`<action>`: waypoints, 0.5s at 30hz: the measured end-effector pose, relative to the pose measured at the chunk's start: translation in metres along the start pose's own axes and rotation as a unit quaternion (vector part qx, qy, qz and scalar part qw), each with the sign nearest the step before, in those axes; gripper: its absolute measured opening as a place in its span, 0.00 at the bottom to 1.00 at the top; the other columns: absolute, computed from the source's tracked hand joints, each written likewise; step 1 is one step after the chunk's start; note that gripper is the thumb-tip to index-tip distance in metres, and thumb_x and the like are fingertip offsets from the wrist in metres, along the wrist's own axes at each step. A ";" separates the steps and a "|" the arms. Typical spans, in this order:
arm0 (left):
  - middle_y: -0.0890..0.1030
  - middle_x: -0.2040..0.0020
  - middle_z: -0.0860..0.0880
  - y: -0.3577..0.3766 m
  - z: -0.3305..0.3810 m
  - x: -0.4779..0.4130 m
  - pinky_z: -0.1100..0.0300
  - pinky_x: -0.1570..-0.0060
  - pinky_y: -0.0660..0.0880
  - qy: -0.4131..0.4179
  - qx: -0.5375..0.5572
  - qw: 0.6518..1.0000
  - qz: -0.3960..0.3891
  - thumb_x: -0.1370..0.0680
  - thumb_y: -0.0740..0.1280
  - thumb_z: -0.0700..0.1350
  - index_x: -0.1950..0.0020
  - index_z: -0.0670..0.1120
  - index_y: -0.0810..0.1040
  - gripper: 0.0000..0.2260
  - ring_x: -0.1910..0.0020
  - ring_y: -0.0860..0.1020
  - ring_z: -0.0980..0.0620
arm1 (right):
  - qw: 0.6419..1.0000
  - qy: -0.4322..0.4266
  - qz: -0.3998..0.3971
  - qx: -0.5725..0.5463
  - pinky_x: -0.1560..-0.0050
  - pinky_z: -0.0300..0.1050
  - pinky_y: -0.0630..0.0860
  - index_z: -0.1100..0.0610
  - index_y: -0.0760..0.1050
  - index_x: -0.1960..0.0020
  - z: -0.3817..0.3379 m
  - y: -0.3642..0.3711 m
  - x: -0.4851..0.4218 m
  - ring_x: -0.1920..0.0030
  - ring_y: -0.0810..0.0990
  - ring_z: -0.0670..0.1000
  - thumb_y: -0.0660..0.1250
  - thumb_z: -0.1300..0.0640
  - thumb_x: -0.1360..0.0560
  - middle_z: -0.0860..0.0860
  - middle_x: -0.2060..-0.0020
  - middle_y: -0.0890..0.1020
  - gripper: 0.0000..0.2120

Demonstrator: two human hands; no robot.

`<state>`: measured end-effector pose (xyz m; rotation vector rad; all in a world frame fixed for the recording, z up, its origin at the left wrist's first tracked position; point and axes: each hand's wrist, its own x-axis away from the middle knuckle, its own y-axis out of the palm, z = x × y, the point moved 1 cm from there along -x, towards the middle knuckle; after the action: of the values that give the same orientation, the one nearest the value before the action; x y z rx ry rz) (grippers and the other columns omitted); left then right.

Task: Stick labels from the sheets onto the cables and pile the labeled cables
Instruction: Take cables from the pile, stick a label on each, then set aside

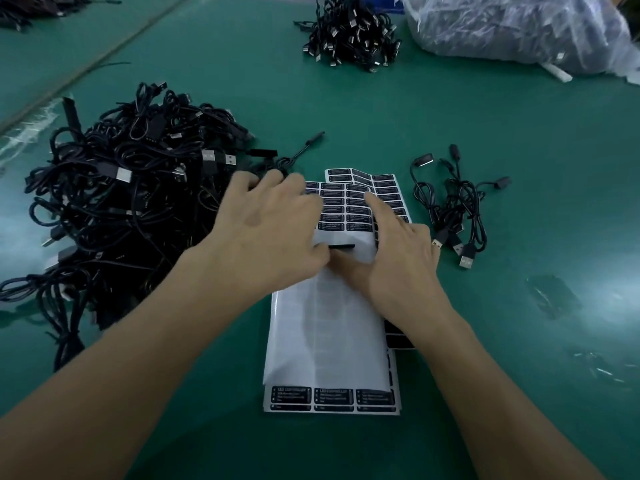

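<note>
Where glossy sheet [329,334] bends, blk rect. labels [346,209].

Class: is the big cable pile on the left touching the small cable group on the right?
Apart. The head view shows the big cable pile and small cable group separated by label sheets and green table.
</note>
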<state>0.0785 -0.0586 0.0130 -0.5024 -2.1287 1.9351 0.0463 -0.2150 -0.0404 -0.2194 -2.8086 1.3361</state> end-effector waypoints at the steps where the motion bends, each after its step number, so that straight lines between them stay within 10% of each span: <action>1: 0.74 0.46 0.52 0.003 0.001 -0.001 0.48 0.39 0.67 0.012 0.014 1.000 0.012 0.24 0.62 0.59 0.49 0.53 0.77 0.13 0.43 0.72 0.48 | 1.000 -0.001 -0.001 -0.015 0.30 0.60 0.57 0.42 0.56 0.22 0.000 -0.001 0.000 0.33 0.62 0.53 0.67 0.33 0.32 0.46 0.36 0.75 0.42; 10: 0.72 0.46 0.50 0.029 0.005 0.000 0.51 0.47 0.66 0.037 0.121 0.991 0.038 0.18 0.60 0.54 0.49 0.51 0.67 0.07 0.42 0.72 0.45 | 0.987 -0.040 0.026 -0.156 0.30 0.54 0.69 0.49 0.66 0.25 -0.007 -0.005 -0.002 0.31 0.72 0.50 0.74 0.59 0.29 0.46 0.31 0.74 0.35; 15: 0.71 0.65 0.54 0.034 0.003 0.004 0.49 0.66 0.69 0.034 0.317 0.940 0.118 0.18 0.63 0.46 0.54 0.48 0.63 0.10 0.64 0.72 0.44 | 0.971 -0.003 0.088 -0.223 0.56 0.33 0.78 0.46 0.74 0.34 -0.002 -0.009 -0.003 0.55 0.82 0.40 0.73 0.63 0.31 0.35 0.50 0.80 0.28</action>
<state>0.0768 -0.0574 -0.0212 -0.6893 -1.3226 2.5245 0.0487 -0.2195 -0.0316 -0.4801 -3.1176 0.7002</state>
